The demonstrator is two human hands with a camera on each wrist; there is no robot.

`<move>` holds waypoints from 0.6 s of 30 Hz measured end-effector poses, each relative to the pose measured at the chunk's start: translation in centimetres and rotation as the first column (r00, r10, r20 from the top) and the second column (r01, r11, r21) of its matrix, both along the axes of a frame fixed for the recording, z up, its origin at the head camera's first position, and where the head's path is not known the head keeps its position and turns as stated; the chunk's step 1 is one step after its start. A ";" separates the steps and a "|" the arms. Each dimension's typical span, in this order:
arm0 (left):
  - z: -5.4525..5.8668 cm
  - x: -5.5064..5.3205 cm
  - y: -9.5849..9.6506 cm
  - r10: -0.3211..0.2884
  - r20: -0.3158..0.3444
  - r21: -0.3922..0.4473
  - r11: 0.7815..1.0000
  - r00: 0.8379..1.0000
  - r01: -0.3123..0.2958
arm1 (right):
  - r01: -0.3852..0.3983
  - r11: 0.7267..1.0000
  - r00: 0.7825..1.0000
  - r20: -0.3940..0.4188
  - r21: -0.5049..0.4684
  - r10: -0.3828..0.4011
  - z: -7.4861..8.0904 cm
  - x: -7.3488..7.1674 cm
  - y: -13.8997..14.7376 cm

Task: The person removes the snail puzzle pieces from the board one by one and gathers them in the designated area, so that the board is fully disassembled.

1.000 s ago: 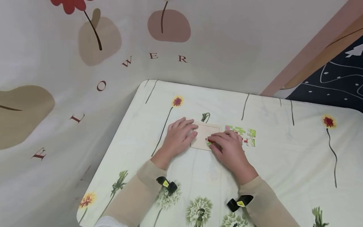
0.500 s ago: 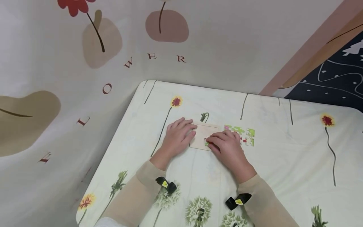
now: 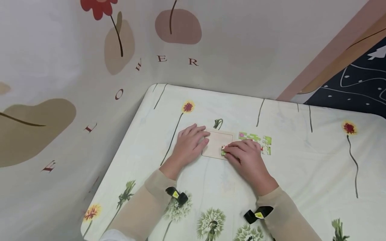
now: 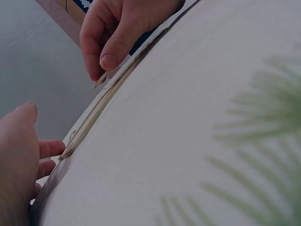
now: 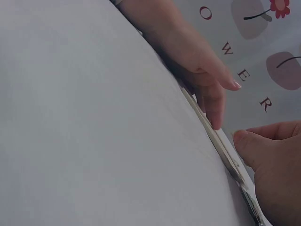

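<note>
A thin, pale wooden puzzle tray [image 3: 214, 144] lies flat on the table, its framed inside bare on the left. At its left edge my left hand [image 3: 190, 145] rests with fingers extended, fingertips touching the rim. Over the lower right part of the tray, my right hand [image 3: 248, 160] pinches a small green, white and red jigsaw piece [image 3: 223, 151] between thumb and fingers. From the left wrist, that piece [image 4: 99, 81] shows as a thin tilted edge just above the tray [image 4: 89, 120]. The right hand's palm and wrist cover part of the tray's right side.
Several loose green jigsaw pieces [image 3: 266, 144] lie right of the tray, partly hidden behind the right hand. A cream cloth with printed flowers covers the table [image 3: 307, 167]. A fabric wall [image 3: 241, 60] rises along the table's back and left edges.
My right hand has shifted slightly right, carrying the jigsaw piece toward the tray's right side. The left hand stays in place on the tray's left edge.
</note>
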State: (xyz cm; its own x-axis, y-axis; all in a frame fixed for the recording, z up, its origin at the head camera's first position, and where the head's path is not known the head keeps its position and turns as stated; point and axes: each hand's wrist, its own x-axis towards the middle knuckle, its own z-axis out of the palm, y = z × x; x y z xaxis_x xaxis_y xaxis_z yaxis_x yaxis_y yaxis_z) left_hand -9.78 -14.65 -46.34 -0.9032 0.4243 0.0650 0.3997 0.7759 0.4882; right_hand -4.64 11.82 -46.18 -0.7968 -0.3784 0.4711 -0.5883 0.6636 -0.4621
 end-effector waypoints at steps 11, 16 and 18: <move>-0.5 0.1 -0.1 0.007 0.000 0.010 1.000 1.000 -0.007 | 0.037 0.999 0.999 -0.009 -0.006 -0.037 -0.3 1.1 3.2; -0.5 0.1 0.0 0.001 -0.004 0.019 1.000 1.000 -0.001 | 0.070 0.998 0.997 -0.012 0.009 -0.070 -0.2 2.0 4.8; -0.4 0.1 0.0 -0.001 -0.010 0.026 1.000 1.000 0.002 | 0.089 0.996 0.996 -0.007 0.015 -0.089 -0.1 2.4 5.5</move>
State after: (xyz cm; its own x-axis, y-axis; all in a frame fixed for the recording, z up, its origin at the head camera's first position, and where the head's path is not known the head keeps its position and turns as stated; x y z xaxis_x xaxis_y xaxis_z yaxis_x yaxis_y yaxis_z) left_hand -9.65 -14.67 -46.77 -0.9019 0.4237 0.0846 0.4055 0.7625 0.5042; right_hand -2.20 17.35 -46.33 -0.8245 -0.3134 0.4712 -0.5297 0.7202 -0.4480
